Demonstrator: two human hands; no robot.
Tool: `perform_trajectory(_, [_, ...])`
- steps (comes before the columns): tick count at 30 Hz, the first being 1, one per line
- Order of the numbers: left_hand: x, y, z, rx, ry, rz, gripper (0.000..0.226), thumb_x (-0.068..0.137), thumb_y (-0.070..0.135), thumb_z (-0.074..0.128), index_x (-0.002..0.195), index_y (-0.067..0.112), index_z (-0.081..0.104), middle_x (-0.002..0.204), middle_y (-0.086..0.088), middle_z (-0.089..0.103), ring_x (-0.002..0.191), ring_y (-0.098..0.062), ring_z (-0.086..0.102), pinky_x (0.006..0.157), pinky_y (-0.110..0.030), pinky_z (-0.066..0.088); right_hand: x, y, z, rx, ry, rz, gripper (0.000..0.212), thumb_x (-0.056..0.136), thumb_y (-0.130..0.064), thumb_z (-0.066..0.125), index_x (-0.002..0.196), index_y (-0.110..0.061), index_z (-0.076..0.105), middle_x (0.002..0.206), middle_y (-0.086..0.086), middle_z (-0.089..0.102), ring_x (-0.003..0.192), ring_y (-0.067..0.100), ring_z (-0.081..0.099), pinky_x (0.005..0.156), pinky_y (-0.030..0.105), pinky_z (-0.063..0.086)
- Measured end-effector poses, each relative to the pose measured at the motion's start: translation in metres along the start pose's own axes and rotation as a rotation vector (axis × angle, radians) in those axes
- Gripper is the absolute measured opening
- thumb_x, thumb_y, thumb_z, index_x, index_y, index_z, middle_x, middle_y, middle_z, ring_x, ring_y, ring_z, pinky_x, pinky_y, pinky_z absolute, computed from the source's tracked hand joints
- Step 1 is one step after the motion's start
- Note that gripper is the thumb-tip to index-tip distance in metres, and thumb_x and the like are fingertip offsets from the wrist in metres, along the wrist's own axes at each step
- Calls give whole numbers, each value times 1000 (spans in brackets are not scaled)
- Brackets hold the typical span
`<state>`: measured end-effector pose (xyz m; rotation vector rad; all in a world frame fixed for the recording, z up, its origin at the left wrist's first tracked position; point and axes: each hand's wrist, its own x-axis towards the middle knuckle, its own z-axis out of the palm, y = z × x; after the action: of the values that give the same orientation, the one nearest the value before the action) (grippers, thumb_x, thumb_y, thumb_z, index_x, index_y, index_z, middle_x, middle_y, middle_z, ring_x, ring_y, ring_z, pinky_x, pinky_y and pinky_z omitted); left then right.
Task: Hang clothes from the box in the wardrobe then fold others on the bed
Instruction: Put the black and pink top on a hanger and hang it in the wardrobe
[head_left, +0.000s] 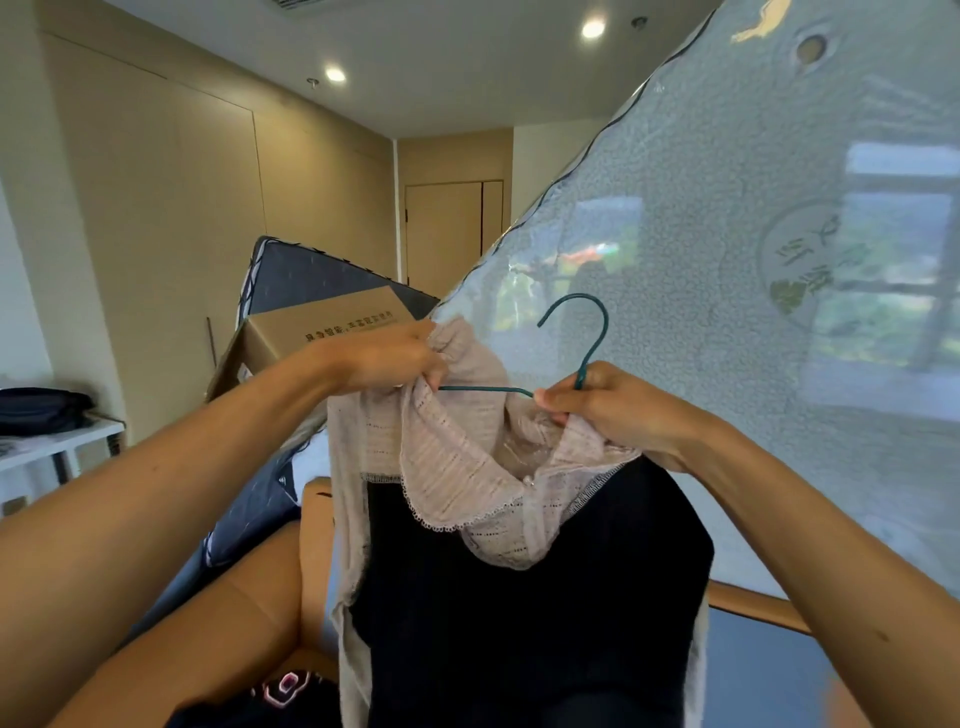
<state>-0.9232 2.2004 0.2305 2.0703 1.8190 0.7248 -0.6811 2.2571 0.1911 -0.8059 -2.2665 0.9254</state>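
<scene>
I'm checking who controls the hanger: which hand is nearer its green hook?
Right. The right hand grips the hanger just below the hook; the left hand holds the pink knit top farther left, at the end of the hanger's arm.

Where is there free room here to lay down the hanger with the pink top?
The white table at left has a bare strip in front of the dark folded clothes. The open box below the pink top and hanger is crowded with dark garments.

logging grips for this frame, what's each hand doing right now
Left hand: closed, gripping the pink knit top.
Right hand: closed, holding the green hanger by its neck.
</scene>
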Motion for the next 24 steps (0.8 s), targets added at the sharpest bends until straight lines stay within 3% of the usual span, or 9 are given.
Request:
perform_trajectory(2, [6,-7,-3,114,75,-41,17,86,23,56,80,8,50,80,-11,47,75,-23,41,66,-36,32,-1,0,-1,-18,44,32,50,99,-32,60,53,-19,47,53,6,30,46,19,27,51,25,27])
perform_trajectory(4, [12,-17,-4,280,296,-10,42,88,42,50,70,4,52,70,-11,54,66,-24,47,62,-41,37,-3,-2,-3,-9,108,77,47,98,-33,61,54,-19,54,47,0,35,41,13,30,48,23,31])
perform_trajectory(7, [9,-31,3,256,580,76,58,88,66,34,61,17,51,59,0,50,56,-17,46,58,-39,38,-6,-4,-10,13,197,109,43,98,-31,62,56,-18,61,43,-8,47,42,9,39,51,23,37])
perform_trajectory(10, [7,-47,24,196,636,68,64,87,79,38,93,22,64,85,5,65,77,-12,61,71,-36,50,-11,-4,-17,22,276,136,39,96,-30,64,61,-14,66,44,-5,51,44,13,41,50,23,38])
perform_trajectory(14, [14,-62,54,4,563,189,48,92,66,49,110,23,60,98,-2,68,90,-19,64,79,-41,53,-18,-2,-25,23,336,150,36,96,-29,64,64,-13,66,42,-9,51,38,5,43,50,23,36])
perform_trajectory(17, [19,-64,66,-35,606,317,46,98,57,41,101,15,60,83,-14,65,78,-29,62,71,-50,49,-25,0,-31,12,353,126,39,97,-27,62,61,-12,65,46,-7,56,39,5,46,52,23,38])
perform_trajectory(19, [23,-62,67,30,696,415,47,103,44,37,87,6,59,74,-10,58,70,-24,54,65,-46,43,-31,0,-34,-5,327,115,38,98,-26,60,65,-11,69,51,-6,63,46,8,53,52,18,43])
perform_trajectory(22, [32,-56,64,92,762,440,45,105,33,37,77,4,56,65,-4,53,61,-15,46,59,-39,36,-38,4,-43,-38,200,121,32,99,-29,57,84,-12,79,86,5,78,82,24,73,82,29,56])
perform_trajectory(24, [38,-57,60,53,761,412,43,105,31,39,75,5,55,64,-4,53,59,-12,45,58,-35,34,-44,7,-52,-88,72,155,32,97,-37,60,90,-12,80,93,8,78,89,26,73,91,39,54])
